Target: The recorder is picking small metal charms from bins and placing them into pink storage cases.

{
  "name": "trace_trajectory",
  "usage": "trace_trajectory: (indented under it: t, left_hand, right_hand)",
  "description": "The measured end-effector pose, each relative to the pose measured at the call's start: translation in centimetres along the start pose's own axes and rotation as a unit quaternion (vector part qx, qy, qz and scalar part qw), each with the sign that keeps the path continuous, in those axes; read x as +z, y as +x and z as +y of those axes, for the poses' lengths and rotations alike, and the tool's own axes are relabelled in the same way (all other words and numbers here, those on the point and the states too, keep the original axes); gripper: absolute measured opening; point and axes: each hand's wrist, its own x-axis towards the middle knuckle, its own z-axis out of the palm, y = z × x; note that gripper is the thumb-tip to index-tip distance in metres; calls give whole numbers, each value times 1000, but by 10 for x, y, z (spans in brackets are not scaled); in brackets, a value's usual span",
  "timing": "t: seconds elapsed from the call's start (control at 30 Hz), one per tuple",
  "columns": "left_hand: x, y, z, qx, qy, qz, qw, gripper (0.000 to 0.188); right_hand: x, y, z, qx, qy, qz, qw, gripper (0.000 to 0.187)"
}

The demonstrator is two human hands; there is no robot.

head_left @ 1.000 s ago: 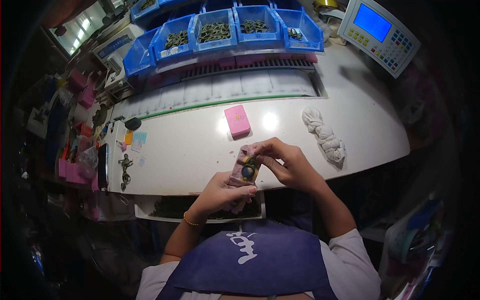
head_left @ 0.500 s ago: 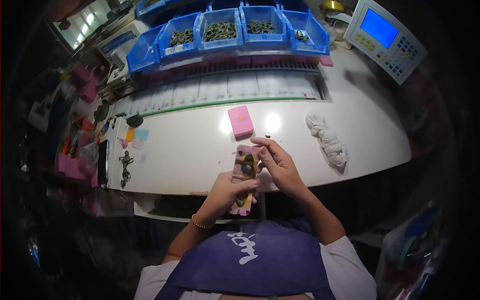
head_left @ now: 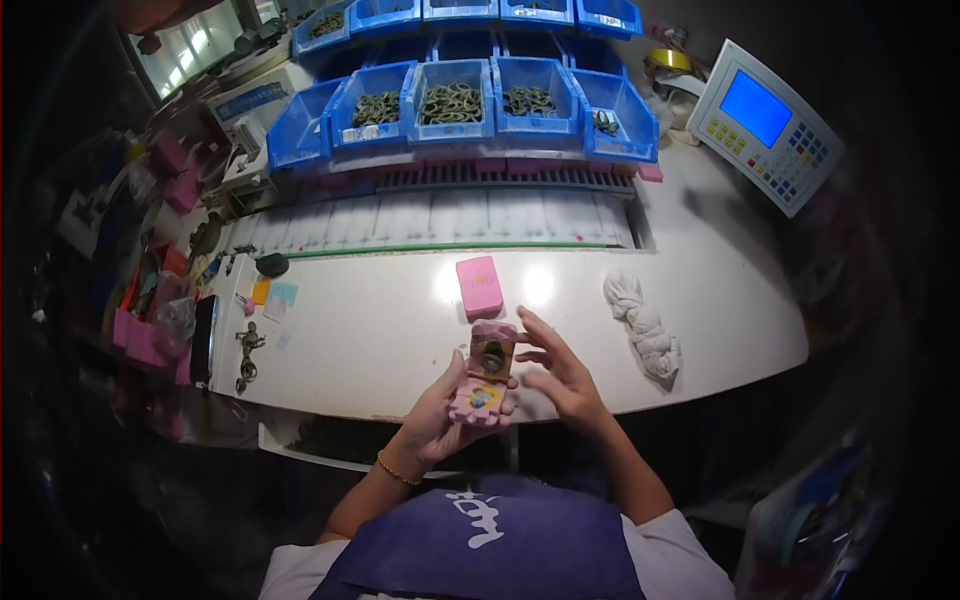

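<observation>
My left hand [head_left: 437, 415] grips an opened pink rubber mould [head_left: 477, 403] near the front edge of the bench. The mould's far part shows a dark hollow, and the near part has a yellow patch with a grey spot. To the right of it hovers my right hand [head_left: 562, 378], its fingers stretched and apart, holding nothing. Whether its fingertips touch the mould's edge I cannot tell. Just beyond the mould lies a closed pink block [head_left: 480, 286] with a small mark on top.
Blue bins [head_left: 452, 100] of dark looped pieces stand along the back. A twisted white cloth [head_left: 642, 330] lies on the right, below a keypad panel [head_left: 765, 125] with a blue screen. On the left are small metal parts [head_left: 248, 355] and paper notes [head_left: 281, 294].
The mould, stretched out long before, is now bent at its middle, with its far part tilted up. My right hand has drawn slightly back from it. The whole view has shifted.
</observation>
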Motion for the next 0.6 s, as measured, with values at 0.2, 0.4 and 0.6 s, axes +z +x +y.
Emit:
trace_trajectory:
  t: [0.2,0.4,0.6]
  left_hand:
    - [-10,19,-5,-5,-51,57,997,57]
    - [-49,42,-13,-9,-162,-162,973,57]
    - [-4,36,6,115,178,135,968,52]
  right_hand:
    - [9,-16,0,-108,-189,9,976,51]
    - [12,7,-3,-61,-185,79,978,26]
    - [-52,101,7,-76,-318,126,937,17]
